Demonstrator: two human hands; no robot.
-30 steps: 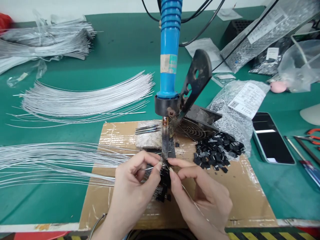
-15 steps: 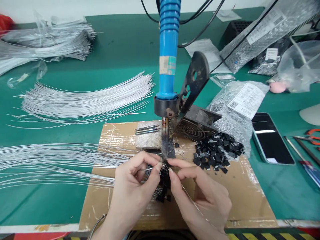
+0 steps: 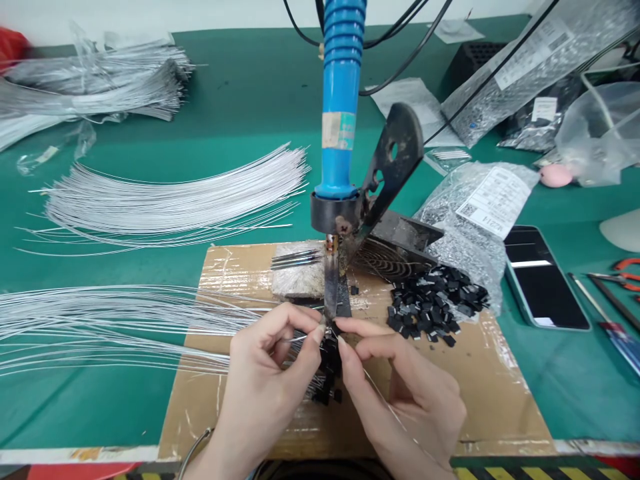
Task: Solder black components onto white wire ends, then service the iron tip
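A blue-handled soldering iron (image 3: 338, 157) hangs nose-down in a black metal bracket (image 3: 395, 157), its tip (image 3: 331, 287) reaching down between my hands. Just left of the tip, my left hand (image 3: 273, 380) pinches a thin white wire (image 3: 296, 339) between thumb and forefinger. On the other side, my right hand (image 3: 405, 387) pinches a fine solder wire (image 3: 381, 397) that trails down across the palm. The fingertips of both hands nearly meet under the tip, and the joint there is too small to make out. Black connector pieces (image 3: 327, 383) on white wires lie beneath the hands.
Loose white wires (image 3: 110, 313) come in from the left onto a cardboard sheet (image 3: 490, 400). Behind them lies a wire bundle (image 3: 175, 200). To the right are a pile of small black pieces (image 3: 433, 303), a bubble-wrap bag (image 3: 450, 200), a phone (image 3: 545, 277) and orange-handled pliers (image 3: 627, 273).
Almost nothing differs. The soldering iron and bracket appear very slightly further right in view, while both hands keep their pinch at the tip.
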